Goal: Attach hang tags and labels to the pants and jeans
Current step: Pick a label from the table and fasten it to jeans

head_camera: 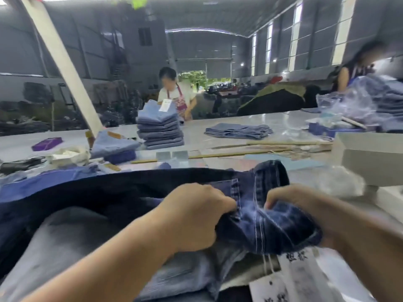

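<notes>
1. My left hand grips the dark jeans — bunched denim, pale stitching.
2. My right hand pinches the same fold, just beside the left.
3. White paper hang tags lie below my right hand on the table.

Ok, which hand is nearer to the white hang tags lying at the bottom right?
Right. The right hand grips the dark jeans just above the white hang tags. The left hand grips the same jeans farther to the left, away from the tags.
</notes>
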`<state>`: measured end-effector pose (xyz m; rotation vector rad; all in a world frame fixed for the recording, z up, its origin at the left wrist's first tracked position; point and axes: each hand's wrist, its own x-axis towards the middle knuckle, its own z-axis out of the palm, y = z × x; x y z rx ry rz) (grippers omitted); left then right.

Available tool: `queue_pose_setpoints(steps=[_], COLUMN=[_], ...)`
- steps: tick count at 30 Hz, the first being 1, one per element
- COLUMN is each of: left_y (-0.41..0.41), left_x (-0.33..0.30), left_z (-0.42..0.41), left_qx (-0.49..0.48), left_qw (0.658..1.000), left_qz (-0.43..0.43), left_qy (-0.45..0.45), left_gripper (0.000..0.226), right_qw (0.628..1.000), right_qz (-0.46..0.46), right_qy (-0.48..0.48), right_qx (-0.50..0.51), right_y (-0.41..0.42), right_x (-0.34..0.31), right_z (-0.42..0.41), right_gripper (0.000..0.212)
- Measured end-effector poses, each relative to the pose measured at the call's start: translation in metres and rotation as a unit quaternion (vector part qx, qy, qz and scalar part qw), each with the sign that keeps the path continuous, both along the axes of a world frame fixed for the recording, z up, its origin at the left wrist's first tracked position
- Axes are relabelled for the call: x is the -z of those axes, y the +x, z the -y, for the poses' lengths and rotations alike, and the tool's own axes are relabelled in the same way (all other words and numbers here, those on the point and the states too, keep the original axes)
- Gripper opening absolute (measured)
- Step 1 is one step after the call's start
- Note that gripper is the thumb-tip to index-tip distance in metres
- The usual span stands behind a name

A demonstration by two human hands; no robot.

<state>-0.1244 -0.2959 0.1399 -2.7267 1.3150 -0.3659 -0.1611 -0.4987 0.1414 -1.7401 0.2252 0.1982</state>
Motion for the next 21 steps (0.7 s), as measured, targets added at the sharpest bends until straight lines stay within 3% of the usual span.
queue_pose_setpoints(steps=[3,8,10,12,15,18,19,21], left_y=[-0.004,-0.019,-0.026,-0.028,-0.025,-0.020,-0.019,-0.016], left_x=[0.005,0.007,0.017,0.030,0.035,0.029,0.026,0.022], left_z=[0.012,0.022,0.033,0.042,0.046,0.043,0.040,0.033], left_qx=[-0.009,0.014,0.012,-0.001,-0.027,-0.049,-0.053,-0.062], left_qw=[0.999,0.989,0.991,0.995,0.995,0.988,0.984,0.978], left_qz=[0.028,0.069,0.056,0.057,0.058,0.056,0.057,0.080], left_qy=[-0.013,-0.132,-0.118,-0.084,-0.082,-0.135,-0.159,-0.182], left_gripper=[0.029,0.028,0.029,0.029,0.026,0.027,0.028,0.018], right_qw=[0.997,0.964,0.953,0.947,0.882,0.751,0.743,0.759], right_qz=[0.057,0.255,0.254,0.187,0.144,0.314,0.335,0.266], right_qy=[-0.044,-0.079,-0.166,-0.262,-0.446,-0.577,-0.580,-0.575], right_qx=[0.016,0.001,0.004,0.009,0.045,0.066,0.006,-0.150], right_y=[-0.010,-0.020,-0.022,-0.016,-0.012,-0.017,-0.021,-0.026], right_x=[-0.003,-0.030,-0.024,-0.010,0.002,0.004,0.002,0.000], right_z=[0.010,0.020,0.024,0.025,0.024,0.011,0.001,-0.023], right_gripper=[0.013,0.034,0.038,0.048,0.066,0.096,0.096,0.098])
